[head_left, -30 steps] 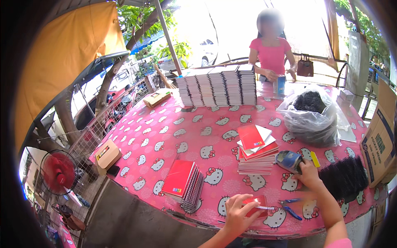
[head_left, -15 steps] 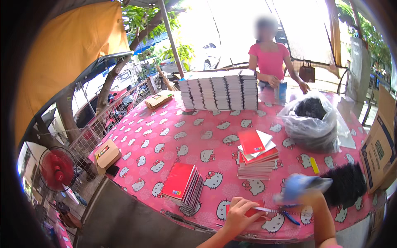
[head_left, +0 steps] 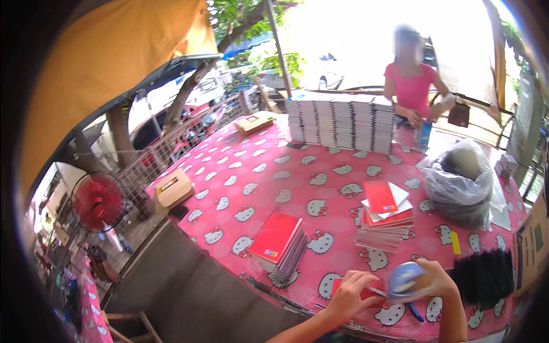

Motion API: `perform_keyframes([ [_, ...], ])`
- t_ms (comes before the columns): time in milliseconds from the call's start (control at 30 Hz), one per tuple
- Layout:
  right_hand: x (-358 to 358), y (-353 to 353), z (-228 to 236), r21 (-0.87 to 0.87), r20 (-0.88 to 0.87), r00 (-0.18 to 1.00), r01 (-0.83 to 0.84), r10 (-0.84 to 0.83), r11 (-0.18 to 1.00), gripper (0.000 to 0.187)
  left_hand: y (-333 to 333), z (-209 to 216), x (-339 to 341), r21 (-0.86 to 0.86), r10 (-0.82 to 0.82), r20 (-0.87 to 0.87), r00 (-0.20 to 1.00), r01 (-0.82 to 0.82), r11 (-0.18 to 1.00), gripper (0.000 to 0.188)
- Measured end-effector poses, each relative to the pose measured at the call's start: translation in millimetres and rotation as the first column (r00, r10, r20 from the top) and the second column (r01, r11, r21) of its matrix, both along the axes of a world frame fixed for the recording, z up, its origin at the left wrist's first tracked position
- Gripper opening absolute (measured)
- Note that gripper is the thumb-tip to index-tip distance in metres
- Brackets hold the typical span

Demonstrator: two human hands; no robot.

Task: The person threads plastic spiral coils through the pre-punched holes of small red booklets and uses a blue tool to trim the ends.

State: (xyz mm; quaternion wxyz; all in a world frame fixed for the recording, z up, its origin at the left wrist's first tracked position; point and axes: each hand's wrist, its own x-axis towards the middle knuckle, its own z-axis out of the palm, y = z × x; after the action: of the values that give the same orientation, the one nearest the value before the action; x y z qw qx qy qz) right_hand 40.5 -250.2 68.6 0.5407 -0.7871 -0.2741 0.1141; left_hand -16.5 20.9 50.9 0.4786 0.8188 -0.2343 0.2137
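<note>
My left hand (head_left: 353,296) rests on a small red notebook (head_left: 374,284) near the table's front edge, fingers bent over it at a thin pale strip along its side. My right hand (head_left: 437,280) grips a blue, rounded object (head_left: 407,281), smeared by motion, its kind unclear. It hangs just over the notebook's right end. Partly beneath it lies a blue-handled tool (head_left: 415,312). To the left stands a stack of red spiral notebooks (head_left: 277,237). Behind my hands is a pile of red-covered booklets (head_left: 382,197) with white sheets among them.
Black coils (head_left: 483,277) lie right, near a yellow strip (head_left: 456,242) and a cardboard box (head_left: 532,246). A clear plastic bag (head_left: 460,186) of dark material stands behind. Tall book stacks (head_left: 340,123) line the back; a person in pink (head_left: 413,86) stands beyond. Cardboard boxes (head_left: 173,191) sit left.
The view has shifted, so the table sits further right in the picture. My right hand has turned the blue object; my left hand stays on the notebook. The person behind has raised one hand.
</note>
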Motion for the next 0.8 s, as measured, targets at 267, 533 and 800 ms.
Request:
perform_keyframes([
  [267, 7.0, 31.2, -7.2, -0.113, 0.122, 0.982, 0.155, -0.141, 0.981, 0.038, 17.1, -22.4, -11.5, -0.4, -0.021, -0.296, 0.955, -0.104, 0.91, 0.037],
  [533, 20.5, 37.9, -25.2, 0.173, -0.12, 0.971, 0.225, -0.206, 0.959, 0.04, 31.6, -54.1, -3.8, -0.621, -0.243, -0.287, 0.926, 0.014, 0.784, 0.028],
  [800, 2.0, 1.6, 0.5, -0.251, 0.437, 0.717, 0.678, -0.544, 0.692, 0.047, 35.5, -48.9, -7.5, -0.607, -0.282, -0.354, 0.892, 0.01, 0.794, 0.025],
])
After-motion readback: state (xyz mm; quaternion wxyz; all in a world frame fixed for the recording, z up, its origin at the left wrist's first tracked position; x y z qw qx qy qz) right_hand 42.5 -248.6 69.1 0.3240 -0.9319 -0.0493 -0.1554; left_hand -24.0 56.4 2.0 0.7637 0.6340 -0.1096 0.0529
